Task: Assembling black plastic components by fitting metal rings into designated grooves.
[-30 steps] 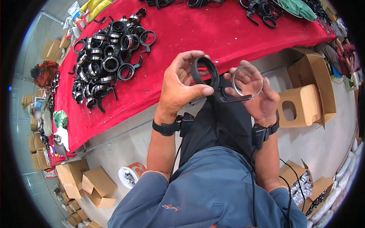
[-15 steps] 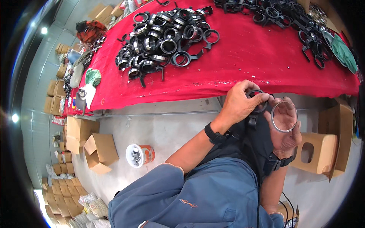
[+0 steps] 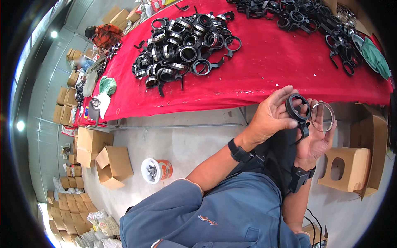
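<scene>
My left hand [image 3: 269, 113] holds a black ring with a hooked tab [image 3: 298, 106], its thumb and fingers gripping the ring's side. The tab hangs downward, close to my right palm. In my right hand [image 3: 315, 142] rests a thin silver metal ring [image 3: 331, 118], held upright by the fingers and thumb. The two rings are side by side, just in front of the table's near edge. Beyond them on the red cloth [image 3: 256, 62] lies a heap of black rings [image 3: 188, 53], many with silver bands.
More black ring parts [image 3: 297, 16] pile up at the far right, beside a green cloth [image 3: 374, 58]. On the floor stand a white and orange bucket [image 3: 165, 169], open cardboard boxes [image 3: 113, 165] and a carton with an oval cutout [image 3: 355, 169]. A person in orange [image 3: 107, 36] is at the far left.
The black ring has turned to face me, and its tab now shows fully. Both hands have shifted slightly right, and the silver ring has tilted. The whole view has shifted a little.
</scene>
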`<state>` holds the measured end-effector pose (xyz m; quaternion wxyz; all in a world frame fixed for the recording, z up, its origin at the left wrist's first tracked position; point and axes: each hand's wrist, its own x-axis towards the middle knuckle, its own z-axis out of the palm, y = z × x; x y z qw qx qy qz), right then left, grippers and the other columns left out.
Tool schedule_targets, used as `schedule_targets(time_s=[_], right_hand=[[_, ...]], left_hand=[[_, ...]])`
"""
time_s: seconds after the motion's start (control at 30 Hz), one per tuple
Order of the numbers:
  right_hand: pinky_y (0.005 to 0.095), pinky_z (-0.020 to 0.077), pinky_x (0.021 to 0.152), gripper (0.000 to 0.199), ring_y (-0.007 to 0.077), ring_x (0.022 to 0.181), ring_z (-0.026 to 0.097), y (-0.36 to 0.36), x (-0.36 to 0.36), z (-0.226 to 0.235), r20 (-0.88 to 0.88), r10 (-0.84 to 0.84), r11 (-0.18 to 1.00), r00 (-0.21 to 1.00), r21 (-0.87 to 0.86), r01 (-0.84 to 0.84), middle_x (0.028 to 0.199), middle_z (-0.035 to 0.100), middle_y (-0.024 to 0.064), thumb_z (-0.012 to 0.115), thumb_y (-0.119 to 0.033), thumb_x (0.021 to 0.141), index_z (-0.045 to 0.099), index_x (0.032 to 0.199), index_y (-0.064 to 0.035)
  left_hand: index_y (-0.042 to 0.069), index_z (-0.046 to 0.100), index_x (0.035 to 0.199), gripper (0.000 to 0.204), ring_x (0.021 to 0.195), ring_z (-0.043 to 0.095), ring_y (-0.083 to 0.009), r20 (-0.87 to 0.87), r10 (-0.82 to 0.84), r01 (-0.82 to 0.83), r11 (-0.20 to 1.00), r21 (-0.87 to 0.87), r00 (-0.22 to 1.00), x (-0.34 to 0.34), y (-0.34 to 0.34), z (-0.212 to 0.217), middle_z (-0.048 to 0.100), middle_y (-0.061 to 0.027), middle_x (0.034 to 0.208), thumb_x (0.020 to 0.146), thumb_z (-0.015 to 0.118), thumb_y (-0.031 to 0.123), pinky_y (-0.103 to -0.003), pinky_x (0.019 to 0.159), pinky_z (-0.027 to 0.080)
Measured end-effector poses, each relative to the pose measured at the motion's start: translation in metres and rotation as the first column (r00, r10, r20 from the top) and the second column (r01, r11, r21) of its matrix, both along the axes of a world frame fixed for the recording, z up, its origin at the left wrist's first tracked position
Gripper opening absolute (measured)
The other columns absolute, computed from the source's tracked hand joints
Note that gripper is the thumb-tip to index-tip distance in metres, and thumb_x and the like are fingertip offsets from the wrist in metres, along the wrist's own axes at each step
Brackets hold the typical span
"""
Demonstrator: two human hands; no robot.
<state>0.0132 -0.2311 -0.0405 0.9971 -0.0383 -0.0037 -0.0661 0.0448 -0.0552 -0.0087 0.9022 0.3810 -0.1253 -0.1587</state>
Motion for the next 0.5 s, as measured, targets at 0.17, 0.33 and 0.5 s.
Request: schedule_targets(time_s=[0.17, 0.33, 0.5], right_hand=[[0.0552, 0.0414, 0.126, 0.074, 0.0432, 0.147, 0.049, 0.004, -0.002, 0.008, -0.003, -0.025, 0.998, 1.0, 0.052, 0.025, 0.148, 0.057, 0.0301, 0.071, -0.046, 0.103, 0.051, 0.145, 0.0125], [0.0555, 0.0408, 0.126, 0.074, 0.0434, 0.149, 0.048, 0.003, -0.006, 0.0, 0.007, -0.063, 0.998, 0.998, 0.022, 0.063, 0.15, 0.056, 0.0297, 0.067, -0.049, 0.104, 0.052, 0.145, 0.0116], [0.0595, 0.0477, 0.116, 0.071, 0.0414, 0.146, 0.051, -0.013, -0.009, -0.012, 0.044, 0.19, 0.97, 0.981, -0.163, -0.181, 0.155, 0.054, 0.0283, 0.054, -0.056, 0.11, 0.052, 0.152, 0.0013]], left_hand=[[-0.002, 0.03, 0.166, 0.097, 0.149, 0.048, -0.0258, 0.141, 0.091, -0.109, 0.986, 0.126, 0.986, -0.007, -0.018, -0.012, 0.046, -0.0151, 0.16, 0.093, 0.089, 0.023, -0.041, 0.128, 0.037], [0.002, 0.021, 0.171, 0.101, 0.138, 0.059, -0.0243, 0.182, 0.171, -0.192, 0.976, 0.104, 0.968, -0.013, -0.032, -0.023, 0.054, -0.016, 0.148, 0.096, 0.086, 0.02, -0.04, 0.118, 0.047], [0.0, 0.02, 0.17, 0.092, 0.135, 0.062, -0.0465, 0.134, 0.02, -0.025, 0.999, 0.038, 0.991, 0.01, 0.01, -0.018, 0.054, -0.0262, 0.148, 0.098, 0.074, 0.02, -0.053, 0.114, 0.053]])
